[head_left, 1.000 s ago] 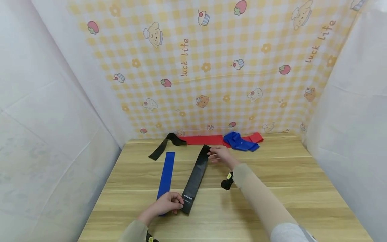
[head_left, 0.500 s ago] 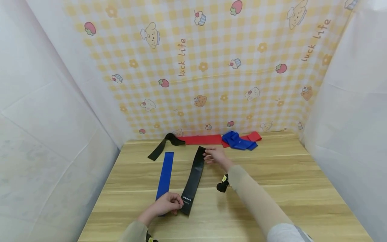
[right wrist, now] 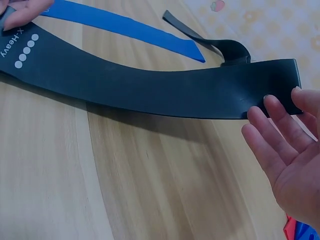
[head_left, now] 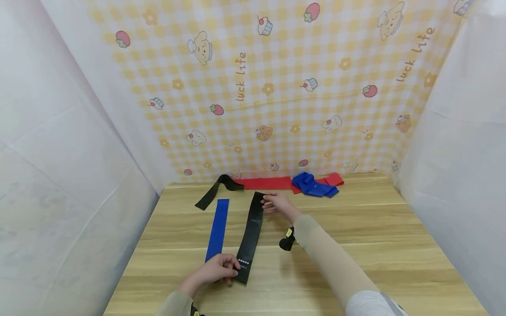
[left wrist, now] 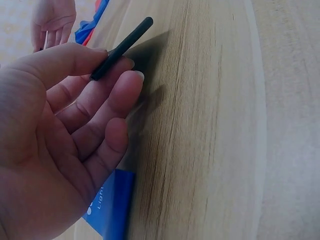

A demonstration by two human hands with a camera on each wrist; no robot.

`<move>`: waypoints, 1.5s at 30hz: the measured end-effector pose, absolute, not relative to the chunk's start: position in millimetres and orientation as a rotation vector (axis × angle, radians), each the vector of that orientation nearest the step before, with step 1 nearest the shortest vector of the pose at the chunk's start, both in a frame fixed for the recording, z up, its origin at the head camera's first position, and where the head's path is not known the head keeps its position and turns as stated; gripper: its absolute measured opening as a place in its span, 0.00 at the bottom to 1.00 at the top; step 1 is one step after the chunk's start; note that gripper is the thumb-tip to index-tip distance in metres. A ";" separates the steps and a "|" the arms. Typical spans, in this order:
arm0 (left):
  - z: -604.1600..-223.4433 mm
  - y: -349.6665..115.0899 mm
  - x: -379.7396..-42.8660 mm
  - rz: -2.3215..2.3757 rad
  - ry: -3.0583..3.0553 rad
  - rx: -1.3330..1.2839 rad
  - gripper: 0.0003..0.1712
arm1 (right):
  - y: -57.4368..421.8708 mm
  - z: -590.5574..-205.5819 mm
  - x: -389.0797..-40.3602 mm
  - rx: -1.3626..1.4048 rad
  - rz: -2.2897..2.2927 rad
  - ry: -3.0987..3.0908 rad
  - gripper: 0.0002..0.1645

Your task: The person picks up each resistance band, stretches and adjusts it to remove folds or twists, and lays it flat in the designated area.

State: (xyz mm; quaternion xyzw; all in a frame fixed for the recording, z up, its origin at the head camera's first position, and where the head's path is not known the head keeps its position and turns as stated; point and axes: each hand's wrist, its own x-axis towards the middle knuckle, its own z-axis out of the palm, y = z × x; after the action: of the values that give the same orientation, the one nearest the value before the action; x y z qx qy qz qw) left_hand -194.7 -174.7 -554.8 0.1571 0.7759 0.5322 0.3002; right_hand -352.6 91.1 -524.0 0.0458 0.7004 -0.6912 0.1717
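A black resistance band (head_left: 251, 232), printed "X-Heavy" beside a row of white dots, stretches between both hands, raised off the table and sagging slightly in the middle. My left hand (head_left: 218, 268) pinches its near end between thumb and index finger; the left wrist view shows that end (left wrist: 125, 47) edge-on. At the far end, my right hand (head_left: 278, 205) pinches the band's corner between thumb and fingers (right wrist: 282, 122). Left of it, a flat blue resistance band (head_left: 218, 228) lies lengthwise on the table, its near end partly hidden by my left hand.
Along the back of the wooden table (head_left: 356, 237) lie another black band (head_left: 209, 193), bent into a hump, a red band (head_left: 269, 183), and a crumpled blue band (head_left: 312, 185) over the red one. A checked cloth (head_left: 253, 109) hangs behind, with white sheets at both sides.
My right hand has moved left with the far end of the black resistance band, so the band stands less slanted, closer to parallel with the blue one. My left hand stays nearly in place.
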 end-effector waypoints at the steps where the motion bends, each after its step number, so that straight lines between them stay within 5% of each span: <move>1: -554.7 -175.2 -194.2 1.411 2.058 0.406 0.04 | 89.7 -523.2 -352.8 0.124 -1.955 1.995 0.23; 45: -551.1 -197.3 -187.9 1.415 2.049 0.349 0.06 | 36.0 -510.7 -363.5 -0.038 -1.880 2.020 0.24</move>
State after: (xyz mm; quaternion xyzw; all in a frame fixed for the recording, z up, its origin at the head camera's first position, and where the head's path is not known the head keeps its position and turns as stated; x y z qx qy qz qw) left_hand -187.9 -197.3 -551.1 0.1320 0.7751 0.5353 0.3085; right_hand -363.5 36.0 -510.7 -0.0134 0.7186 -0.6688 0.1898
